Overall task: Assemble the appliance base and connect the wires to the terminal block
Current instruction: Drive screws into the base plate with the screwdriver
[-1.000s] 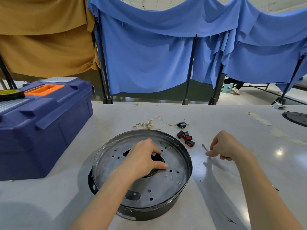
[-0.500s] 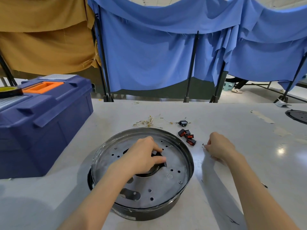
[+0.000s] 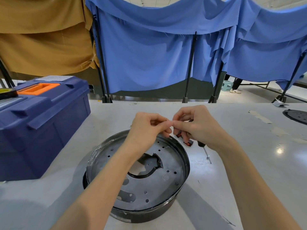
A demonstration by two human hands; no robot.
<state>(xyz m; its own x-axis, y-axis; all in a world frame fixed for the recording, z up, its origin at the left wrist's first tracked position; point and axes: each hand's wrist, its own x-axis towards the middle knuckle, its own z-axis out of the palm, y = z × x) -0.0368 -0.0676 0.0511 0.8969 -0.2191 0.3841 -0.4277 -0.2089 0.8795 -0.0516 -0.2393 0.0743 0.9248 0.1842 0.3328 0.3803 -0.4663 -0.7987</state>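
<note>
The round dark metal appliance base (image 3: 149,214) sits on the pale table (image 3: 249,180), near and centre, directly below both forearms. It looks rigid and fairly heavy, so it should stay put under light work. To shift it, the outer wall or the raised rim gives the surest hold, taken with both hands on opposite sides. Clear film wraps the rim and may make that edge slippery.

Inside the base lies a grey perforated metal plate (image 3: 157,185) with a ragged central cut-out. Its thin sheet edges look sharp, so fingers are better kept on the flat face.

A slim screwdriver (image 3: 206,153) angles down to the table just right of the base, its handle hidden under the right wrist. Small red-and-black rocker switches (image 3: 188,143) lie just beyond the far rim. They look light and easily knocked aside.

Above that far rim the left hand (image 3: 146,128) and right hand (image 3: 199,128) meet fingertip to fingertip, both pinched round a small part hidden between them. It is probably light and easily dropped.
</note>
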